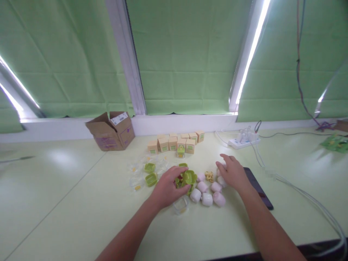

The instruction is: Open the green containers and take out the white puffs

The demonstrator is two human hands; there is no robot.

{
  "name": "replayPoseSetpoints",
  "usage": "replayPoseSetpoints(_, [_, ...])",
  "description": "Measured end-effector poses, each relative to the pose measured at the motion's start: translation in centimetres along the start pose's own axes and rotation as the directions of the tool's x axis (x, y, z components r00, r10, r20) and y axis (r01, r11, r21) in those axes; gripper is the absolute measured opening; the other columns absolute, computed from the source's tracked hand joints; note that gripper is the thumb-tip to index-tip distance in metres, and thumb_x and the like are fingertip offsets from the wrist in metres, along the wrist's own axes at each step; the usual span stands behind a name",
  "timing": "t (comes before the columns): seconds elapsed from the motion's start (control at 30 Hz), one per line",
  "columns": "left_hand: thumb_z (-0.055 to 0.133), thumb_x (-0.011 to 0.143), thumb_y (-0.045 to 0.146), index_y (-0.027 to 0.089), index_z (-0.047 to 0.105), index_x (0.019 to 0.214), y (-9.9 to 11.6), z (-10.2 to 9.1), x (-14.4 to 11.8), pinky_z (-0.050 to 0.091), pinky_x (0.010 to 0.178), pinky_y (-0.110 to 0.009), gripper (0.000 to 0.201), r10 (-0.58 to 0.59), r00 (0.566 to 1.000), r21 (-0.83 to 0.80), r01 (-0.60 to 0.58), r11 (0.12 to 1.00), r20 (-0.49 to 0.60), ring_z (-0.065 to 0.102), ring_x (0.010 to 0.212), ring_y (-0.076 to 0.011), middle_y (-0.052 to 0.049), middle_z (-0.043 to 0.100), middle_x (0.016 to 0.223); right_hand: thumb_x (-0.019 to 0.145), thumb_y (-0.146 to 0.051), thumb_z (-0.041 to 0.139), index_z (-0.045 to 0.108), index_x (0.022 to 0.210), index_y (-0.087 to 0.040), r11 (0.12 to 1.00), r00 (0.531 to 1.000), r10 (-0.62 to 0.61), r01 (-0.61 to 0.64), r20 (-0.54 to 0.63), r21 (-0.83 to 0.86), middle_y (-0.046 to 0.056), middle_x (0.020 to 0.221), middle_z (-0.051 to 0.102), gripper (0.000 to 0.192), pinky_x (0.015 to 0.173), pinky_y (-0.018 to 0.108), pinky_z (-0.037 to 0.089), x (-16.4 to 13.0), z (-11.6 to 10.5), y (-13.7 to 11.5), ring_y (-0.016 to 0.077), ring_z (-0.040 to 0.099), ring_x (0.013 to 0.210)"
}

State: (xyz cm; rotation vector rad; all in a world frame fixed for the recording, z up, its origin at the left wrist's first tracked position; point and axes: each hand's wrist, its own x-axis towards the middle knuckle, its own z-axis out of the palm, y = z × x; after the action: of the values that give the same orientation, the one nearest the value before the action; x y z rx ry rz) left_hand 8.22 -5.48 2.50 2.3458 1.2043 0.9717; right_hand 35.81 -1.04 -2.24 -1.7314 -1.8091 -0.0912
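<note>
My left hand [172, 185] is curved around a small green plastic lid [189, 177], its thumb and fingers at opposite edges. More green pieces lie under and beside it, partly hidden by the hand. My right hand [231, 172] is over the right side of a group of white and pale pink rounded pieces [207, 199], thumb and fingers apart, with nothing visible between them. Some pieces are partly covered by that hand. Between the hands sits a little heap of yellow rings [209, 176]. A clear plastic box [181, 205] stands just below my left hand.
Green trays [151, 179] and clear boxes [136, 183] lie to the left. Several small cardboard boxes [172, 143] stand behind, with a finished-looking green-topped box [181, 151] in front. An open carton [111, 132], a power strip [243, 141] and a dark tablet [258, 188] are around them.
</note>
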Motion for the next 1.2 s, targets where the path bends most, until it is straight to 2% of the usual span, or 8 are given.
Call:
replayPoseSetpoints(0.07, [0.064,0.072,0.019,0.025,0.057,0.118,-0.1,0.1,0.0,0.051,0.077,-0.030,0.047,0.001,1.000,-0.001,-0.001,1.000,0.002,0.059,0.093,-0.0187,-0.005,0.061,0.111,0.088,-0.033,0.046,0.055,0.117,-0.016,0.978,0.990,-0.135,0.139,-0.038,0.156,0.012,0.104,0.057,0.034,0.087,0.039,0.043,-0.3,-0.7,-1.2,0.0247,0.055,0.098])
replayPoseSetpoints(0.2, [0.065,0.072,0.020,0.025,0.057,0.117,-0.1,0.2,-0.1,0.050,0.081,-0.031,0.046,0.018,1.000,0.002,-0.018,1.000,0.025,0.057,0.100,-0.0203,-0.006,0.059,0.116,0.090,-0.027,0.046,0.060,0.105,-0.019,0.845,0.937,-0.348,0.330,-0.035,0.422,0.007,0.093,0.057,0.022,0.078,0.034,0.046,-1.3,-1.9,-4.2,0.0183,0.056,0.083])
replayPoseSetpoints(0.37, [0.065,0.074,0.023,0.023,0.057,0.117,-0.1,0.3,-0.2,0.049,0.084,-0.032,0.044,0.033,0.999,0.010,-0.034,0.999,0.041,0.057,0.101,-0.0207,-0.006,0.060,0.114,0.089,-0.023,0.049,0.064,0.091,-0.020,0.729,0.880,-0.475,0.410,-0.028,0.548,0.005,0.081,0.055,0.016,0.070,0.031,0.047,-2.6,-1.9,-6.9,0.0170,0.054,0.079])
replayPoseSetpoints(0.63, [0.066,0.073,0.026,0.024,0.057,0.117,-0.1,0.8,-0.4,0.047,0.089,-0.036,0.044,0.058,0.997,0.051,-0.060,0.997,0.052,0.060,0.098,-0.0214,-0.005,0.065,0.110,0.085,-0.022,0.055,0.066,0.088,-0.021,0.737,0.845,-0.534,0.449,0.028,0.505,0.004,0.082,0.051,0.011,0.068,0.031,0.046,-3.2,-1.0,-8.1,0.0167,0.051,0.077])
replayPoseSetpoints(0.87, [0.068,0.072,0.026,0.023,0.057,0.116,0.2,0.8,-0.6,0.046,0.090,-0.035,0.045,0.137,0.986,0.088,-0.146,0.985,0.094,0.059,0.102,-0.0222,-0.006,0.065,0.112,0.086,-0.024,0.056,0.067,0.081,-0.022,0.754,0.849,-0.529,0.467,0.006,0.462,0.002,0.076,0.045,0.012,0.060,0.028,0.041,-3.3,-0.5,-7.9,0.0148,0.047,0.070])
replayPoseSetpoints(1.03, [0.069,0.073,0.026,0.023,0.056,0.118,0.0,0.9,-0.6,0.047,0.087,-0.034,0.047,0.151,0.985,0.115,-0.160,0.980,0.081,0.060,0.099,-0.0214,-0.005,0.066,0.109,0.089,-0.026,0.052,0.068,0.084,-0.023,0.755,0.831,-0.557,0.509,-0.008,0.413,0.001,0.072,0.043,0.017,0.057,0.026,0.038,-3.4,-0.3,-7.8,0.0140,0.045,0.067])
replayPoseSetpoints(1.2, [0.068,0.073,0.028,0.025,0.056,0.118,-0.2,1.1,-0.6,0.047,0.086,-0.034,0.047,0.167,0.983,0.137,-0.176,0.975,0.075,0.061,0.098,-0.0213,-0.005,0.066,0.108,0.088,-0.023,0.052,0.064,0.074,-0.020,0.753,0.833,-0.553,0.493,0.014,0.436,0.000,0.071,0.044,0.018,0.058,0.025,0.037,-3.4,-0.2,-7.9,0.0135,0.046,0.066])
